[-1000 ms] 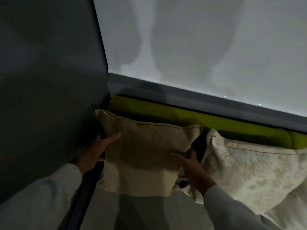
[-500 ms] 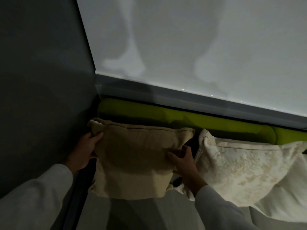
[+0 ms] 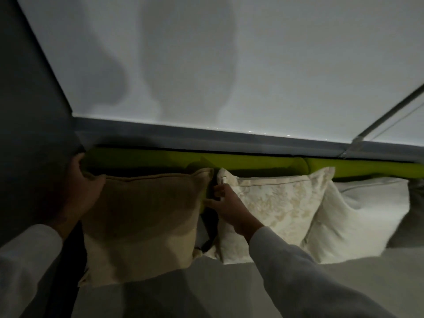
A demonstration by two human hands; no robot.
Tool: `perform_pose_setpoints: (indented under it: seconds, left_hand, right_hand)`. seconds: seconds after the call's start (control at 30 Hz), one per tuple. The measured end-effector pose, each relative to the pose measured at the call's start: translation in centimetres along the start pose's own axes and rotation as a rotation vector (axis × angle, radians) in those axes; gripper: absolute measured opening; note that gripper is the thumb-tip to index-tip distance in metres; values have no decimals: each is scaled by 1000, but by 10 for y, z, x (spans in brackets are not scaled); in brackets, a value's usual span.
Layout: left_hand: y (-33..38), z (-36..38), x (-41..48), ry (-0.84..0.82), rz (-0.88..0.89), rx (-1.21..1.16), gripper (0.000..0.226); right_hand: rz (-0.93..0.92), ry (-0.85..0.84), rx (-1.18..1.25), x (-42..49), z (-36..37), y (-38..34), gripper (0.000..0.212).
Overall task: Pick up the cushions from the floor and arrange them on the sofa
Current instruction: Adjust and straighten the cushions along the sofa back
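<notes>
A tan cushion [image 3: 146, 221] stands upright on the grey sofa seat [image 3: 206, 288], leaning against the green backrest [image 3: 241, 162]. My left hand [image 3: 78, 198] grips its upper left corner. My right hand [image 3: 227, 207] rests in the dark gap between the tan cushion's right edge and a cream patterned cushion [image 3: 275, 210], fingers touching the cream cushion's left edge. Whether it grips anything is unclear. A plain white cushion [image 3: 358, 216] leans to the right of the cream one.
A dark wall [image 3: 27, 111] closes the left side beside the sofa. A bright window blind [image 3: 229, 65] with a grey sill runs behind the backrest. A dark cushion edge [image 3: 415, 203] shows at the far right.
My left hand slid up to the tan cushion's top left corner. My right hand left the cushion's lower right and rose into the gap beside the cream cushion. The view lifted and shifted right.
</notes>
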State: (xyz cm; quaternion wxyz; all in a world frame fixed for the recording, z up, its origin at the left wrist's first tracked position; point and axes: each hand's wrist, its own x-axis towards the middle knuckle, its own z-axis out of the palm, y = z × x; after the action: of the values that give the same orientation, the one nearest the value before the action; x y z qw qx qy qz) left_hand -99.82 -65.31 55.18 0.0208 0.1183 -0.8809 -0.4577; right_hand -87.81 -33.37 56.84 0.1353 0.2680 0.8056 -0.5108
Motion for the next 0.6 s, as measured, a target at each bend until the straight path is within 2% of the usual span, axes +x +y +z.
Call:
perform_pose_setpoints:
  seconds: [0.13,0.33,0.5,0.6]
  left_hand:
    - [49,27,-35,-39,251,152,59]
    - [105,98,-112,-162,308,124,39]
    - [133,175,-168,-253,210,130,27]
    - [138,215,-194,-322,-21,53,22]
  right_hand:
    - [-70,60,48,-20,-54,10,52]
    - [-43,170,168,-37,-157,72,44]
    - [78,216,252,-28,-242,145,38]
    - [134,201,254,-14,-280,180,40]
